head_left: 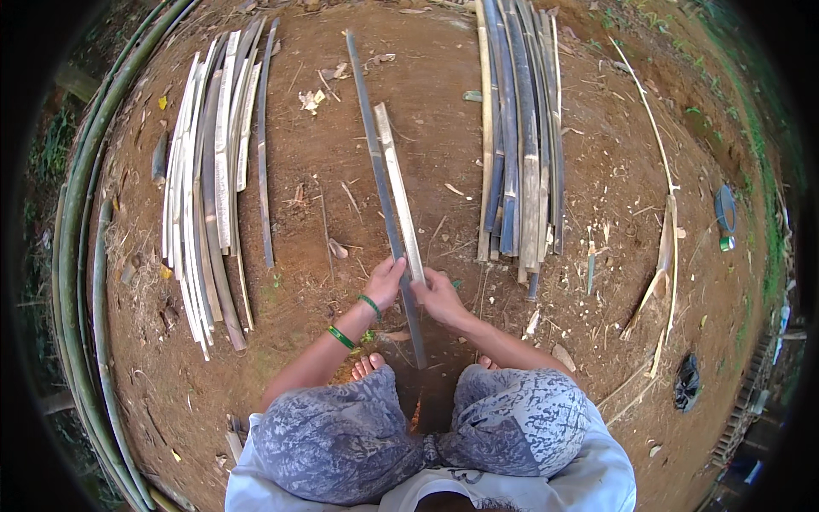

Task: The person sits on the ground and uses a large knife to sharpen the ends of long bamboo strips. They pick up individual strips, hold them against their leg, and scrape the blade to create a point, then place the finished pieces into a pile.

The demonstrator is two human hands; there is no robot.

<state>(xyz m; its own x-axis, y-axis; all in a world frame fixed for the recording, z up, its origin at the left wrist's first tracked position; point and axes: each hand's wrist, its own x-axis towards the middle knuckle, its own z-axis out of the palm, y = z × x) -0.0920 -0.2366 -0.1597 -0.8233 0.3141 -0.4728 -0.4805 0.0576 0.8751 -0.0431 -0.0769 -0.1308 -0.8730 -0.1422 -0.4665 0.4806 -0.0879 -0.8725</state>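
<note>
Between my knees, my left hand [385, 283] is closed around a long dark bamboo strip [379, 162]. That strip runs from near my feet to the far middle of the ground. Close beside it on the right, my right hand [438, 295] grips the near end of a shorter, pale bamboo strip [397, 188], its light inner face upward. The two strips lean nearly side by side, a narrow gap widening between them in the middle. Green bands circle my left wrist. Some of my fingers are hidden behind the strips.
A pile of mostly pale bamboo strips [209, 162] lies to the left, a single dark strip [267, 145] beside it. Another pile of darker strips [522, 136] is at right. Long green bamboo poles [77, 256] edge the far left. A blue round object [725, 208] and black plastic [687, 382] lie right.
</note>
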